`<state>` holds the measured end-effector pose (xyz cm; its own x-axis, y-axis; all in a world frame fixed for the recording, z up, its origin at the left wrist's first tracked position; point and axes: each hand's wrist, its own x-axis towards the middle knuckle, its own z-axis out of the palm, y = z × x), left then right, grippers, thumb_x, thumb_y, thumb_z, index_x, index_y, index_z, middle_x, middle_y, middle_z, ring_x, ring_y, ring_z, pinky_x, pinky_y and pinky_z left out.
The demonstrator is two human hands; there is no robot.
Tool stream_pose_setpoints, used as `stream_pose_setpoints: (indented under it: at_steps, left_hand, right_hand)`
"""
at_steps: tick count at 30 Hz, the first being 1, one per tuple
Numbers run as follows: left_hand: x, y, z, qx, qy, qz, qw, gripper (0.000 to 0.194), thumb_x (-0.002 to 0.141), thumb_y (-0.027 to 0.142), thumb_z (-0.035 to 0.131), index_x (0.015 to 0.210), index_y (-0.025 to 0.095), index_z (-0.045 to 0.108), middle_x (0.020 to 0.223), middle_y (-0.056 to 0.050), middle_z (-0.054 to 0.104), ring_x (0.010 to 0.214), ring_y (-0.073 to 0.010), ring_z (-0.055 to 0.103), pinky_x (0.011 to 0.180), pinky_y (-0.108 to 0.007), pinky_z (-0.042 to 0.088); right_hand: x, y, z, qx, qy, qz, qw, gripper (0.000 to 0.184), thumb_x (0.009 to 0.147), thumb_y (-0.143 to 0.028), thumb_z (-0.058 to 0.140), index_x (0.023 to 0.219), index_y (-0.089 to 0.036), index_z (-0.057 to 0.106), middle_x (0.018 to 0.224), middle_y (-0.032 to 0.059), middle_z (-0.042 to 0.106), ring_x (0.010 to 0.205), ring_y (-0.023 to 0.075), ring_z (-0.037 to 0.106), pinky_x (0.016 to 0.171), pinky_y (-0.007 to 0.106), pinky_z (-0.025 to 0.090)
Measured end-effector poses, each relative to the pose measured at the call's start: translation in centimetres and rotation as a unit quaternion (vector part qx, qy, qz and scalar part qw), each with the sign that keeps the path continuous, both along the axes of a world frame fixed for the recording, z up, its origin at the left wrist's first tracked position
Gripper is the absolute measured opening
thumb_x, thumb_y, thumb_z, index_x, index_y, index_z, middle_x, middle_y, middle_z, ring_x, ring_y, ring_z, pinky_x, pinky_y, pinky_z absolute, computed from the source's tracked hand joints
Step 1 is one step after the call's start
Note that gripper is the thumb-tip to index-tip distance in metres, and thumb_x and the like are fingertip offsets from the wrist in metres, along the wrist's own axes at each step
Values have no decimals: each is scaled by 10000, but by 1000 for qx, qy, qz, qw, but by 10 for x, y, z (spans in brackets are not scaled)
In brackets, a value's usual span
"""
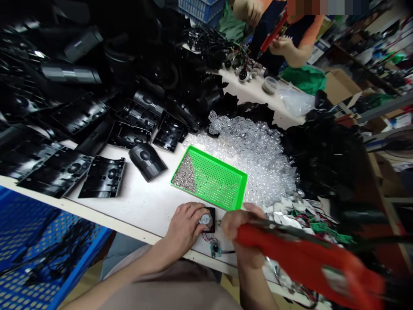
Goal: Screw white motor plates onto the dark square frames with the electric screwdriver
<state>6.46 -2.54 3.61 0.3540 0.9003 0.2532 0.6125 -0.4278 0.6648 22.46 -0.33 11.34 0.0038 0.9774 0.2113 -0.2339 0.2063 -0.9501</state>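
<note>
My left hand (pixel 183 228) rests at the table's front edge, gripping a small black square plate (pixel 211 212) that carries a round silver motor (pixel 205 219). My right hand (pixel 240 234) is closed around a red-handled soldering iron (pixel 300 254), its thin tip close to the motor. Thin red and black wires run from the plate to a small green circuit board (pixel 214 248), which lies on the table just below both hands. Whether the tip touches the motor is hard to tell.
A bright green perforated tray (pixel 209 177) holds silvery bits and borders a heap of clear plastic domes (pixel 254 155). Black plastic housings (pixel 103 176) cover the table's left side. A blue crate (pixel 38 245) sits below the front edge. A co-worker's hands (pixel 280 45) hold a red tool.
</note>
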Motion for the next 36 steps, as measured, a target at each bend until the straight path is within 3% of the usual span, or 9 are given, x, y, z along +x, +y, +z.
stream_pose_setpoints:
  at_steps: [3, 8, 21, 24, 30, 32, 36]
  left_hand:
    - [0, 0, -1, 3, 2, 0, 1000, 245, 922, 261, 538, 1154, 198, 585, 1124, -100, 648, 1055, -253, 562, 876, -412, 450]
    - [0, 0, -4, 0, 6, 3, 1000, 257, 916, 253, 539, 1164, 209, 592, 1137, -99, 643, 1060, -251, 562, 881, -410, 454]
    - [0, 1, -2, 21, 6, 0, 1000, 248, 927, 282, 540, 1151, 185, 584, 1127, -105, 643, 1044, -253, 565, 870, -405, 456]
    - [0, 1, -3, 16, 9, 1, 1000, 255, 909, 267, 569, 1151, 188, 588, 1133, -102, 645, 1053, -255, 568, 872, -404, 456]
    - [0, 0, -4, 14, 13, -1, 1000, 267, 917, 293, 565, 1165, 197, 586, 1145, -101, 645, 1068, -254, 568, 889, -408, 446]
    - [0, 0, -4, 16, 11, 0, 1000, 272, 917, 290, 565, 1168, 188, 585, 1145, -104, 644, 1065, -253, 568, 888, -409, 444]
    - [0, 0, -2, 6, 12, -4, 1000, 267, 921, 299, 554, 1168, 202, 587, 1146, -95, 644, 1070, -247, 566, 892, -404, 442]
  right_hand:
    - [4, 21, 7, 61, 45, -48, 996, 513, 766, -580, 649, 1204, -341, 528, 499, -85, 482, 364, 115, 404, 399, 247, 372]
    - [6, 47, -17, 8, 7, -79, 997, 558, 694, -627, 669, 1096, -257, 553, 471, -99, 428, 337, 108, 373, 350, 231, 332]
    - [3, 47, -38, 37, -16, -60, 997, 435, 736, -573, 635, 1005, -257, 505, 491, -101, 442, 355, 111, 400, 370, 231, 342]
    - [2, 46, -29, 17, -27, -65, 997, 515, 727, -565, 651, 1107, -252, 501, 511, -97, 454, 374, 112, 412, 384, 238, 357]
    - [-4, 25, 15, 28, 44, -86, 995, 596, 764, -665, 586, 1231, -311, 476, 493, -102, 423, 344, 102, 364, 371, 236, 355]
    - [-10, 15, 17, 21, 63, -68, 995, 583, 763, -658, 602, 1213, -300, 505, 490, -100, 424, 337, 98, 357, 370, 238, 356]
    - [-19, 3, 6, -4, 72, -79, 994, 604, 726, -644, 656, 1182, -269, 526, 496, -98, 443, 345, 97, 363, 372, 237, 350]
